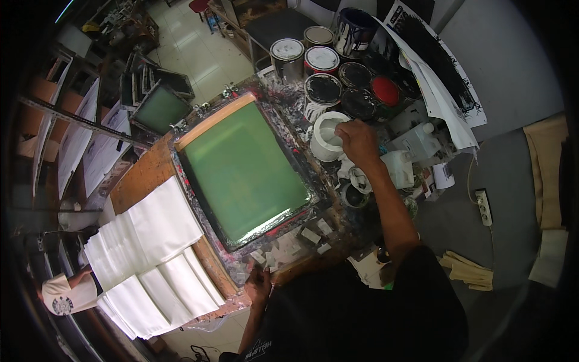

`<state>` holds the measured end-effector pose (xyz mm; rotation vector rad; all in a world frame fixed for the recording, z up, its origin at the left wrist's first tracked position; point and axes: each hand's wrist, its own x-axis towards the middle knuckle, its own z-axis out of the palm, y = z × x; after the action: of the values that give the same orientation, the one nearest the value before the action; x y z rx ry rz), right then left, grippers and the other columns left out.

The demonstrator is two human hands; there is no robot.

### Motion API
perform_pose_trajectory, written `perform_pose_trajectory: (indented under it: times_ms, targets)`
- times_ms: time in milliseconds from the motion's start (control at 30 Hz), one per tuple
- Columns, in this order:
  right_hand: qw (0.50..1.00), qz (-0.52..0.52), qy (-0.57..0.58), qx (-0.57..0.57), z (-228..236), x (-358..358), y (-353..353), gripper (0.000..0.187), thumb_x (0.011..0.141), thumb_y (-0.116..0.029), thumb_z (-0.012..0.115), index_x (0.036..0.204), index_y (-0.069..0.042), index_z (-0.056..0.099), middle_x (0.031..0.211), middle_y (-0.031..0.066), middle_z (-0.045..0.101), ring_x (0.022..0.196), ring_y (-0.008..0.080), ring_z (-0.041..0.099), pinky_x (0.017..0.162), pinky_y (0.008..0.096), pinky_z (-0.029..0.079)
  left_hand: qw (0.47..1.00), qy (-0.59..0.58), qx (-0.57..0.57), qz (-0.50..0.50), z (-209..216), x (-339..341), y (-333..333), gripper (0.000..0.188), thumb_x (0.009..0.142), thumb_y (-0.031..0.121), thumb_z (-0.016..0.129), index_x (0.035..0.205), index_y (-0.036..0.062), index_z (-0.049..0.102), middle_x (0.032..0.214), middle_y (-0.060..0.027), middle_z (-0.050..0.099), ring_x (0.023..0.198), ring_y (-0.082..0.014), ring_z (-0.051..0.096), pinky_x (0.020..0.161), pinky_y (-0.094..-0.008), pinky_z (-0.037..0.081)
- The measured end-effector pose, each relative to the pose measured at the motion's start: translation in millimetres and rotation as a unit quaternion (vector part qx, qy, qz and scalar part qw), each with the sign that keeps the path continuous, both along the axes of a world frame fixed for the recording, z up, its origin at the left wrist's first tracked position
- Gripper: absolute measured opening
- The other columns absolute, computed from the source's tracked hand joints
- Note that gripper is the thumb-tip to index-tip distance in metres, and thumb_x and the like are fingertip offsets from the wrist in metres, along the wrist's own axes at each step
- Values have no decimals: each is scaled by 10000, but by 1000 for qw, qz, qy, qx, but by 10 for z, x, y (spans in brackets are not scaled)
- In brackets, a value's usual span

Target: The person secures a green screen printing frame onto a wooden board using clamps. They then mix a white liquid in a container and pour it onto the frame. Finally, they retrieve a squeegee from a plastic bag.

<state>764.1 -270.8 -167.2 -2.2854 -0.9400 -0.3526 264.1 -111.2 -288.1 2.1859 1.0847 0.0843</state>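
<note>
I am holding my right arm out ahead, the bare forearm slanting up from a black sleeve, and my right hand is arching over a white tub, its knuckles up and its fingers bending down at the rim; the fingertips are partly hiding in the opening, so I cannot tell whether they are standing apart or closing on something. My left hand is hanging low at the near edge of the counter, its fingers curling near some small pale blocks, and I cannot tell whether it is gripping anything. The white tub is sitting under the right hand's fingers, slightly to their left, and well apart from the left hand. To the tub's left a framed green screen is lying flat, a wooden bar running along its far edge. The tub is showing pale walls inside, but I am not making out its contents. Beyond it several cans are standing close together: a silver can showing a white top, a red-rimmed can also showing white, and a tall dark can with paint streaking its side. Right of the hand, translucent jugs are standing, their contents looking unclear to me
</note>
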Motion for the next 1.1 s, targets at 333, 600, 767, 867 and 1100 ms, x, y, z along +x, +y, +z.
perform_pose_trajectory:
  times_ms: [333, 600, 767, 867, 1100]
  targets:
    - [986, -72, -49, -142, 165, -111, -53, 31, 877, -40, 696, 889, -60, 717, 876, 136, 707, 816, 356, 651, 711, 490, 510, 997, -37, 60, -28, 105, 99, 1, 281, 922, 283, 818, 879, 37, 689, 639, -111, 667, 530, -282, 652, 545, -413, 525]
    - [964, -220, 151, -19, -100, -340, -259, 482, 1001, -199, 675, 1415, 31, 585, 1113, 239, 685, 1064, 412, 657, 907, 492, 518, 997, -14, 57, -48, -78, 14, 93, 258, 956, 250, 779, 1073, 29, 718, 704, -150, 696, 588, -324, 690, 555, -442, 525]
    - [980, -189, 28, 48, -513, -714, -65, 1047, 906, -512, 786, 1656, -22, 244, 1451, 340, 479, 1295, 484, 530, 1024, 547, 474, 998, 31, 24, -40, 9, 32, 103, 213, 986, 253, 739, 1037, 46, 735, 731, -172, 704, 623, -351, 705, 568, -445, 530]
    - [983, -179, -2, 39, -769, -708, 146, 1246, 779, -633, 852, 1658, -9, 228, 1545, 339, 412, 1447, 536, 377, 1134, 599, 394, 998, 30, 30, -54, -6, 53, 142, 289, 998, 312, 721, 1065, 31, 726, 751, -185, 720, 622, -343, 715, 565, -448, 542]
    - [967, -167, 44, 188, -855, -605, 425, 1169, 693, -210, 994, 1626, -48, 307, 1543, 292, 391, 1407, 511, 430, 1120, 605, 421, 1000, -28, -10, 7, 100, 31, 25, 234, 937, 246, 801, 989, 40, 700, 681, -98, 681, 544, -227, 646, 566, -366, 531]
